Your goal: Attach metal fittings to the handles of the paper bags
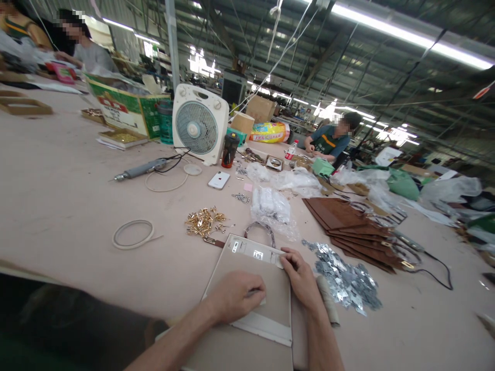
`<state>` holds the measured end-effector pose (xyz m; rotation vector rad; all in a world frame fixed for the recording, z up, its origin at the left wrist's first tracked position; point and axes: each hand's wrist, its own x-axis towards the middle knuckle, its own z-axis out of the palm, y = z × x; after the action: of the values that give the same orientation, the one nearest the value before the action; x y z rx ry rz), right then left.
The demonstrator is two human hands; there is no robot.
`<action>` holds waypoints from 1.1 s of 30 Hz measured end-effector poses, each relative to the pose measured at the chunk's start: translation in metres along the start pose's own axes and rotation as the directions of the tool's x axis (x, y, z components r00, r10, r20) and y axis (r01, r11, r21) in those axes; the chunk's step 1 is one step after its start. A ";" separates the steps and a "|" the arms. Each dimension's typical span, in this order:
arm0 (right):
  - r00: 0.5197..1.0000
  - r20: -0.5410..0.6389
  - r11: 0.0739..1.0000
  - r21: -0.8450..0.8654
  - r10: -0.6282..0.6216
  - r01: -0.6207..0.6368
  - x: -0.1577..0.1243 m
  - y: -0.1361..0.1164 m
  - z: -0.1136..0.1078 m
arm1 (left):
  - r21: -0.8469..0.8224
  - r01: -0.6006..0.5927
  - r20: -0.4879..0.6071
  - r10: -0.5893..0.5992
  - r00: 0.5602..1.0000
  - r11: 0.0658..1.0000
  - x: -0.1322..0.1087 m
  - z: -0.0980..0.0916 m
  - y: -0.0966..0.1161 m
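A flat beige panel (249,270) with a pale strip along its far edge lies on the table in front of me. My left hand (235,296) rests on the middle of it, fingers curled and pinched on something small I cannot make out. My right hand (301,278) is closed too, its fingertips pressing the panel's upper right corner by the strip. A curved handle (260,226) with a metal buckle pokes out just beyond the panel. To the left of that sits a heap of gold metal fittings (203,220), and several silver metal plates (344,275) lie to the right of my right hand.
A stack of brown leather panels (350,224) lies at right with a black cable. Farther back are a white fan (199,123), a grey electric screwdriver (141,168), a white phone (218,180), a black bottle (229,150), plastic bags and a tape ring (132,234). Other people work at the far ends.
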<state>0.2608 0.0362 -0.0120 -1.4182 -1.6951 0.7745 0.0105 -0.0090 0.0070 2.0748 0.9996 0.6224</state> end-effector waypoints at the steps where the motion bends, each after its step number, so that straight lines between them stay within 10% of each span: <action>1: 1.000 0.000 1.000 -0.006 -0.009 0.009 0.000 0.000 0.000 | -0.003 -0.001 -0.004 0.001 1.000 1.000 0.000 0.000 0.000; 21: 0.967 -0.253 0.999 -0.025 0.035 -0.043 0.005 -0.003 0.021 | -0.143 -0.030 0.028 0.035 0.999 0.989 -0.001 -0.001 -0.002; 27: 0.888 -0.454 0.997 -0.037 -0.071 0.060 -0.019 -0.016 0.017 | -0.082 -0.011 0.085 0.018 0.996 0.997 -0.004 -0.002 -0.009; 33: 0.967 -0.121 0.974 0.006 -0.226 0.228 -0.062 -0.040 0.018 | -0.021 -0.022 0.112 0.024 0.993 1.000 -0.005 -0.007 -0.007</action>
<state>0.2295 -0.0313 0.0012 -1.2057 -1.7148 0.5657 -0.0002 -0.0067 0.0052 2.0821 0.9029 0.5189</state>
